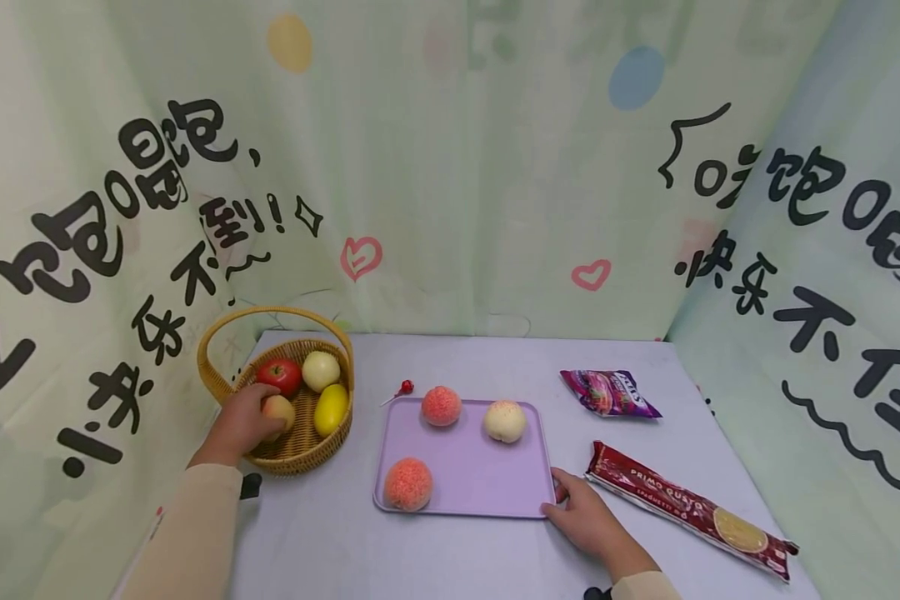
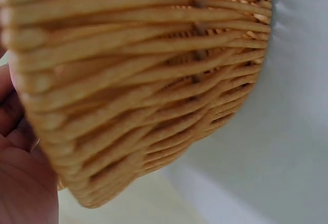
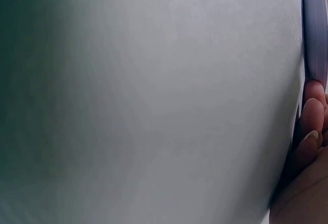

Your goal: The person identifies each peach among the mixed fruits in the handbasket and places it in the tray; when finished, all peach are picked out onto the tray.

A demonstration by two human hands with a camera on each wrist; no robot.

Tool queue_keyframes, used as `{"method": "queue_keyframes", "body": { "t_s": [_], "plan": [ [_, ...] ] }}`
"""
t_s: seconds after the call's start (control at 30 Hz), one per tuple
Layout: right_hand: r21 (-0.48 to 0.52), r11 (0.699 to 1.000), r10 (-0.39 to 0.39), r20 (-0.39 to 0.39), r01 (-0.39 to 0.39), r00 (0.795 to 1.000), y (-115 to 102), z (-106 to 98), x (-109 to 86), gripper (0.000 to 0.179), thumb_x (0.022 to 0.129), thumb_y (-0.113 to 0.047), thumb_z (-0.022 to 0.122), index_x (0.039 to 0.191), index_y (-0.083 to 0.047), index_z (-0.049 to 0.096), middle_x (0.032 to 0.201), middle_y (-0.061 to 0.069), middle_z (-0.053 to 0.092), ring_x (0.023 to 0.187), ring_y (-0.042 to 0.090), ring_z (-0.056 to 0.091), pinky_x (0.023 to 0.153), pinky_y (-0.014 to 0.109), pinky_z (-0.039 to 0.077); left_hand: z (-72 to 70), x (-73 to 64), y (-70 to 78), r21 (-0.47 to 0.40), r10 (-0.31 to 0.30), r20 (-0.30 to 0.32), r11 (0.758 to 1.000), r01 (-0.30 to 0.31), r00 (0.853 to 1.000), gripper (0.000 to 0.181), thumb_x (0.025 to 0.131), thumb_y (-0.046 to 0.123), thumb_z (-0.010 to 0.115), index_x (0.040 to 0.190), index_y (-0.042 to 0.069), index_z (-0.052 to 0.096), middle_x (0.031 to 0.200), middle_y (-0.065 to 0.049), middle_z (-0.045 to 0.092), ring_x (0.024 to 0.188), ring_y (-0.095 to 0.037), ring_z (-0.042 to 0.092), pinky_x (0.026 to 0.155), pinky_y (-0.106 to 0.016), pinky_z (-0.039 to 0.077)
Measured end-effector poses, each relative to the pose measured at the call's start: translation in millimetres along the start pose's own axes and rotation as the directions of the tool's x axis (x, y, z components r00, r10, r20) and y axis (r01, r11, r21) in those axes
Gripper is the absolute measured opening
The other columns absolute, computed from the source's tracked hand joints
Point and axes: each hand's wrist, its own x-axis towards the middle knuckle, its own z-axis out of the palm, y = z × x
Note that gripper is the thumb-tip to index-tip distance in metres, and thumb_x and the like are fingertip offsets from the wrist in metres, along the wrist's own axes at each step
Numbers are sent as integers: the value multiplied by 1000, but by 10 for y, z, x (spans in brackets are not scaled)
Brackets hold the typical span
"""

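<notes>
In the head view a wicker basket (image 1: pixel 300 454) holds a red tomato (image 1: pixel 280 375), a pale round fruit (image 1: pixel 321 371) and a yellow lemon (image 1: pixel 332 409). My left hand (image 1: pixel 242 423) reaches over its near left rim and grips a peach (image 1: pixel 278 414) inside. The basket's woven side (image 2: pixel 128 80) hides most of that hand in the left wrist view. My right hand (image 1: pixel 581 510) pinches the front right corner of a lilac tray (image 1: pixel 480 479). On the tray lie two fuzzy coral-pink balls (image 1: pixel 442 406) and a cream peach (image 1: pixel 505 422). The right fingers (image 3: pixel 311 116) touch the tray edge.
A purple snack bag (image 1: pixel 611 393) lies at the back right of the white table. Nearer is a long red spaghetti pack (image 1: pixel 686 508). Behind the tray's back left corner lies a small red berry pick (image 1: pixel 405 387). Printed curtains (image 1: pixel 480 208) surround the table.
</notes>
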Motion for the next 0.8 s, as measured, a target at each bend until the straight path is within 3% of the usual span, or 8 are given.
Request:
{"method": "queue_keyframes", "body": {
  "t_s": [0.37, 0.57, 0.8],
  "plan": [
    [-4, 1000, -7, 0, 7, 1000, 12, 2, 5, 69, 91, -19, 77, 148, 5, 46, 95, 4, 55, 79, 18, 47, 65, 28, 41, -116, -10, 150, -7, 53, -36, 999, -54, 998, 64, 84, 17, 79, 140, -6, 55, 138, -28, 56, 113, -41, 55, 101, -60, 50],
    [-10, 1000, -12, -1, 12, 1000, 23, 5, 10, 69, 92, -19, 77, 148, 5, 46, 95, 4, 55, 79, 18, 48, 65, 28, 41, -165, -44, 211, -20, 53, -46, 998, -54, 998, 64, 85, 17, 79, 141, -2, 54, 141, -26, 54, 116, -41, 53, 103, -61, 49],
    [-1, 1000, -21, -3, 21, 1000, 11, -4, 0, 69, 92, -19, 77, 148, 6, 46, 95, 3, 55, 78, 18, 47, 63, 28, 41, -192, -82, 320, 21, 129, -90, 992, -127, 988, 59, 84, 18, 79, 137, -1, 59, 144, -24, 55, 121, -41, 53, 103, -60, 48]
  ]
}}
